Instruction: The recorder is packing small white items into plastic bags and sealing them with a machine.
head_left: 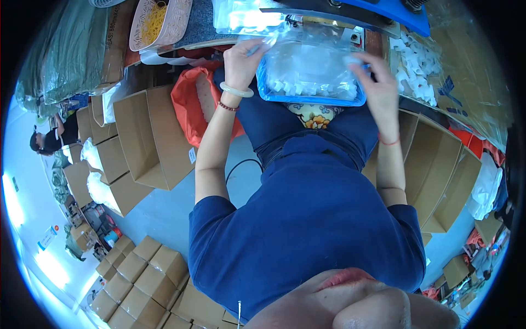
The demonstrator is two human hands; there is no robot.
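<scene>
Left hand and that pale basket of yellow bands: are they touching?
Apart. The head view shows a plain gap: grey mat lies visible between the left hand and the pale basket.

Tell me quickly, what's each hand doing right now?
Left hand: closed, holding clear plastic.
Right hand: blurred; whether it is open or holding anything cannot be told.

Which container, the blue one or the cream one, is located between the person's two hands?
The blue tray of small white pieces. The cream basket, holding yellow rubber bands, stands left of the left hand instead.
</scene>
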